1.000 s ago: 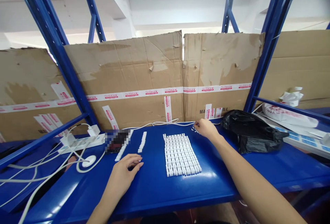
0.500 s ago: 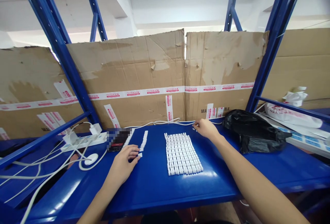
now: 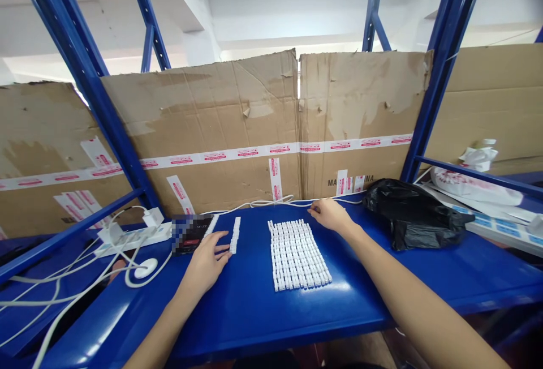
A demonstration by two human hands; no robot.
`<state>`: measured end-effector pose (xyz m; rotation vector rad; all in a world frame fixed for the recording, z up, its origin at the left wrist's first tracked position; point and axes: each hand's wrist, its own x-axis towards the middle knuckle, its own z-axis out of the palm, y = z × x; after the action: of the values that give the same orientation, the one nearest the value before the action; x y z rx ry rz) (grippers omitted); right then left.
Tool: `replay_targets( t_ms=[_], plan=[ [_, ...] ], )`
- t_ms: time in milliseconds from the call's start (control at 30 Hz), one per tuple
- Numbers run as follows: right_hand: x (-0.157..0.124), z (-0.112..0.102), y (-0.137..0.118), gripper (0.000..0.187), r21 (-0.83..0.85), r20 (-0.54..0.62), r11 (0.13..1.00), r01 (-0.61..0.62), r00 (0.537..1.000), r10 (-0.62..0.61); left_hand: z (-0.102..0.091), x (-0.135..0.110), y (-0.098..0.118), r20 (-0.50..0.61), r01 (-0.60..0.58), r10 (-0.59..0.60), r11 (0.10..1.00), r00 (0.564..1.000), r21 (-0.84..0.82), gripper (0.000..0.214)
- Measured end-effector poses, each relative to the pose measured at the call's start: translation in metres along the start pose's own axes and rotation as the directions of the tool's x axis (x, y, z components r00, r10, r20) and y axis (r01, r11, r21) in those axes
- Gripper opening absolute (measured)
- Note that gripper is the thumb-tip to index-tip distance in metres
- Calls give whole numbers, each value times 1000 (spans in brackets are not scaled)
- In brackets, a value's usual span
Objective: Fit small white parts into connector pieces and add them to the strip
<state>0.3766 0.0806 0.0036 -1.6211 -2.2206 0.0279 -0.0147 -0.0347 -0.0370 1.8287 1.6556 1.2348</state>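
Note:
My left hand [image 3: 208,260] rests on the blue table with its fingers apart. Its thumb and fingertips touch the near end of a short row of small white plastic pieces [image 3: 236,233]. Farther back, my right hand [image 3: 330,214] has its fingertips pressed together low over the table; whatever they pinch is too small or hidden. Between the hands lies a large block of the same white pieces [image 3: 299,256], set in close parallel rows. A dark phone-like device with a lit screen [image 3: 193,236] lies beyond my left hand, partly covered by it.
A black plastic bag [image 3: 418,216] lies crumpled on the right. Left of the device, a white power strip [image 3: 138,239] carries plugs and tangled white cables. Cardboard sheets [image 3: 220,114] stand along the back edge between blue metal posts [image 3: 110,108].
The separate white piece at my left fingers now sits in line at the row's near end. Small pieces seen beside my right fingertips no longer show. The view has shifted slightly.

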Motion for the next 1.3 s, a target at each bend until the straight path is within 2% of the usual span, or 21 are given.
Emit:
replay_targets(
  t_ms=[100, 167, 267, 333, 400, 467, 533, 633, 767, 867, 967, 1067, 1167, 1233, 1300],
  plan=[
    [-1, 1, -6, 22, 7, -3, 1000, 14, 1000, -14, -3, 8, 9, 14, -43, 41, 990, 999, 133, 47],
    [-2, 1, -9, 22, 14, -9, 999, 31, 999, -31, 0, 17, 21, 43, -180, 175, 953, 984, 245, 43],
    [-3, 1, -11, 22, 23, -18, 999, 50, 999, -49, 21, 36, 40, 183, -459, 421, 825, 888, 329, 46],
    [-3, 2, -11, 22, 27, -16, 998, 50, 999, -49, 42, 50, 48, 267, -534, 465, 776, 844, 335, 59],
    [-3, 4, -9, 21, 25, -6, 999, 43, 999, -43, 62, 64, 49, 324, -549, 451, 752, 832, 364, 66],
    [-2, 5, -8, 21, 21, 0, 999, 36, 999, -36, 77, 76, 44, 334, -527, 416, 747, 846, 404, 65],
    [-2, 5, -7, 21, 20, -2, 999, 38, 999, -38, 83, 84, 37, 316, -497, 392, 761, 864, 417, 58],
    [-2, 5, -8, 21, 25, -18, 998, 51, 999, -50, 82, 89, 30, 269, -460, 377, 787, 886, 411, 44],
    [-3, 6, -9, 21, 19, -22, 999, 48, 999, -48, 75, 86, 32, 227, -361, 282, 781, 932, 509, 21],
    [-2, 8, -12, 22, 28, -30, 997, 65, 997, -65, 74, 85, 37, 207, -300, 220, 781, 953, 548, 17],
    [-3, 12, -22, 26, 73, -107, 989, 127, 987, -119, 75, 84, 45, 189, -282, 212, 786, 959, 550, 18],
    [-9, 15, -40, 26, 196, -194, 949, 247, 958, -209, 78, 77, 59, 100, -302, 288, 850, 952, 432, 22],
    [-18, 18, -62, 23, 371, -249, 847, 380, 920, -304, 84, 64, 76, 9, -371, 375, 912, 927, 177, 20],
    [-23, 19, -76, 23, 457, -265, 779, 429, 902, -341, 88, 55, 84, -11, -447, 449, 891, 893, 73, 21],
    [-27, 19, -86, 20, 505, -277, 747, 432, 901, -334, 93, 49, 88, -27, -509, 510, 860, 860, 34, 23]
  ],
)
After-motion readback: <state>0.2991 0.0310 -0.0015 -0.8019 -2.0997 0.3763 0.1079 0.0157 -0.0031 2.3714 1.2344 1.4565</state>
